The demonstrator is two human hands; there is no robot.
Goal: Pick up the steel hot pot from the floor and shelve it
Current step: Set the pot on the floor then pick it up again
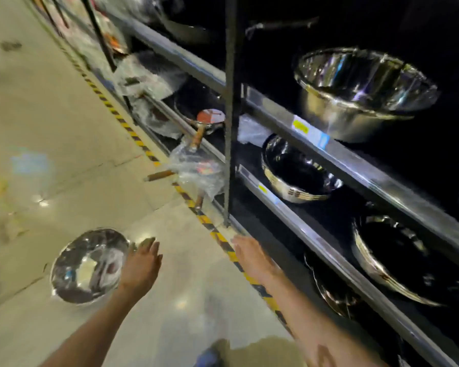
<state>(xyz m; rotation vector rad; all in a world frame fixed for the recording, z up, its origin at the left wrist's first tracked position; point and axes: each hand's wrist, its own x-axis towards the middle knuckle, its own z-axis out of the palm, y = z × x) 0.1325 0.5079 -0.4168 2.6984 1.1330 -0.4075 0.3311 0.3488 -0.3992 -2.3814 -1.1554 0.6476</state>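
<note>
The steel hot pot (89, 266) lies on the pale floor at the lower left, shiny and wrapped in clear plastic. My left hand (141, 263) is stretched out flat just right of its rim, fingers apart, at or very near the edge. My right hand (252, 256) reaches forward over the yellow-black floor stripe, open and holding nothing, close to the foot of the shelf rack (313, 133). The frame is blurred by motion.
The rack on the right holds steel bowls: a large one (363, 91) on an upper shelf, others (300, 172) (392, 260) lower down. Wooden-handled pans in plastic (196, 165) stick out over the hazard stripe (217, 237). A dark upright post (231, 109) stands in front.
</note>
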